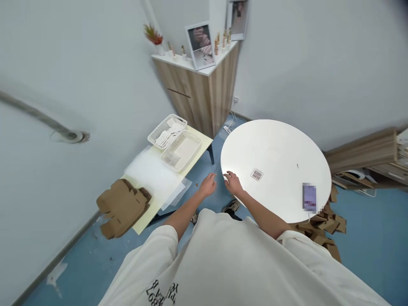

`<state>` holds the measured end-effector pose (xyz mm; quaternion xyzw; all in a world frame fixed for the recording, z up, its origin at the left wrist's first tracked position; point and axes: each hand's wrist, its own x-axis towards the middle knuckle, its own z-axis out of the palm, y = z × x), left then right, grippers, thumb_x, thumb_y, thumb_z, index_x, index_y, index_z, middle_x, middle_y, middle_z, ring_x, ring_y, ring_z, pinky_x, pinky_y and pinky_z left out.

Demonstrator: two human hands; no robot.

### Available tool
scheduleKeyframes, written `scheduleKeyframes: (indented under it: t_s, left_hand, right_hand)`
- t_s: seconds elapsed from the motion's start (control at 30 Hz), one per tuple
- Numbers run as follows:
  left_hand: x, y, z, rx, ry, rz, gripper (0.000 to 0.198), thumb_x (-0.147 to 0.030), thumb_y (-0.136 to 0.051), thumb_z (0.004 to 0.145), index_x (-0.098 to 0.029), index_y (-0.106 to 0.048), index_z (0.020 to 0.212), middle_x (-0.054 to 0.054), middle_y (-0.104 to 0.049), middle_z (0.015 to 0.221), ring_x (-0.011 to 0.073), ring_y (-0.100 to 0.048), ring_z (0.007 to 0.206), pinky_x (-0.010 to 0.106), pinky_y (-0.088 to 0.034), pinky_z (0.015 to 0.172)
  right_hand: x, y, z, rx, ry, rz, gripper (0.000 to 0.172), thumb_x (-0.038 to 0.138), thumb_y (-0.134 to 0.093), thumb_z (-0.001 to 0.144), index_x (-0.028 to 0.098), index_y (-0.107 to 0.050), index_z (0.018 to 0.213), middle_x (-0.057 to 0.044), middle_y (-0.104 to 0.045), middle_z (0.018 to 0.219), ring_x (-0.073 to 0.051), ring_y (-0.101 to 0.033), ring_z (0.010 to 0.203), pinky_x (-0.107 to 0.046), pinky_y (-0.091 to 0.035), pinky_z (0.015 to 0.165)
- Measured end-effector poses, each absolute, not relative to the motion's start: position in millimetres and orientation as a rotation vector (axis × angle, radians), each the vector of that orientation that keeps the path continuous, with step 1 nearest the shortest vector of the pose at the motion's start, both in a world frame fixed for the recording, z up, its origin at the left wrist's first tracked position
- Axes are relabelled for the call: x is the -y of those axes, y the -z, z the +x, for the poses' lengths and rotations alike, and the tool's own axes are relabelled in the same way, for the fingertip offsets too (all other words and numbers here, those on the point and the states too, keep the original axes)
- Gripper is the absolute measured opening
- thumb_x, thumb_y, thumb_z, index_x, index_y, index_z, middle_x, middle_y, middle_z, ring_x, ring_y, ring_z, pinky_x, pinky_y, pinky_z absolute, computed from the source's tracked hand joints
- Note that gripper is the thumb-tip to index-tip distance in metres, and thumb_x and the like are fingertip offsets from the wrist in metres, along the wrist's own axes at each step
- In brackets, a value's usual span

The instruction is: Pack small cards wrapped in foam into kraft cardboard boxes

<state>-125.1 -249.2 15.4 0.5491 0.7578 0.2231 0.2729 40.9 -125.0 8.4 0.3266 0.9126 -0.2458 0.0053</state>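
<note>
My left hand hangs over the gap between the yellow table and the round table, its fingers loosely bent and apart, holding nothing visible. Close by on the right, my right hand is at the left rim of the white round table; its fingers are spread and curved, with nothing seen in them. Whether it touches the rim I cannot tell. A small clear case with little dark reddish pieces lies on the round table, just right of my right hand. A blurred-out purple item lies near the right edge.
On the yellow table are two white plastic baskets, one holding white papers, a stack of translucent sheets and flattened brown cardboard boxes. More cardboard boxes lie on the floor at right. A wooden cabinet fills the corner.
</note>
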Motion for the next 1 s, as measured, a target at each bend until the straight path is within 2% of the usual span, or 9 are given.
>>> scheduleKeyframes:
  t_s: [0.13,0.23,0.47,0.7,1.0]
  left_hand:
    - [326,-5,-165,-2.144,-0.670,1.390,0.044,-0.018,-0.046,0.092,-0.020,-0.047,0.136,0.012,-0.051,0.139,0.0252,-0.052,0.129,0.044,-0.044,0.110]
    - [390,5,-199,-2.214,-0.641,1.321,0.047,-0.016,-0.047,0.091,-0.019,-0.047,0.138,0.012,-0.051,0.140,0.0253,-0.051,0.130,0.043,-0.043,0.110]
    - [498,19,-269,-2.388,-0.277,1.164,0.053,-0.018,-0.051,0.089,-0.017,-0.047,0.142,0.016,-0.032,0.159,0.0328,-0.034,0.145,0.048,-0.033,0.116]
    - [520,26,-293,-2.288,-0.175,1.159,0.063,-0.021,-0.054,0.088,-0.015,-0.038,0.149,0.018,-0.026,0.162,0.0336,-0.030,0.147,0.046,-0.032,0.116]
    - [519,32,-302,-2.242,-0.249,1.120,0.064,-0.018,-0.049,0.088,-0.012,-0.036,0.150,0.018,-0.028,0.162,0.0305,-0.030,0.148,0.044,-0.031,0.118]
  right_hand:
    - [185,-5,-10,-2.855,0.817,0.911,0.044,0.023,-0.044,0.096,0.020,-0.056,0.138,-0.013,-0.047,0.146,-0.031,-0.046,0.129,-0.044,-0.042,0.105]
    - [238,-4,-47,-2.815,0.883,0.846,0.043,0.023,-0.045,0.096,0.020,-0.057,0.137,-0.013,-0.049,0.144,-0.030,-0.047,0.129,-0.042,-0.043,0.103]
    - [342,8,-114,-2.717,1.036,0.819,0.042,0.022,-0.049,0.094,0.020,-0.059,0.134,-0.012,-0.050,0.144,-0.028,-0.046,0.133,-0.040,-0.040,0.108]
    - [356,25,-161,-2.581,1.213,1.017,0.043,0.020,-0.054,0.088,0.018,-0.060,0.130,-0.011,-0.055,0.139,-0.025,-0.048,0.133,-0.037,-0.038,0.112]
    - [343,44,-197,-2.299,1.417,1.301,0.038,0.032,-0.061,0.083,0.019,-0.067,0.119,-0.010,-0.060,0.136,-0.027,-0.054,0.126,-0.040,-0.042,0.108]
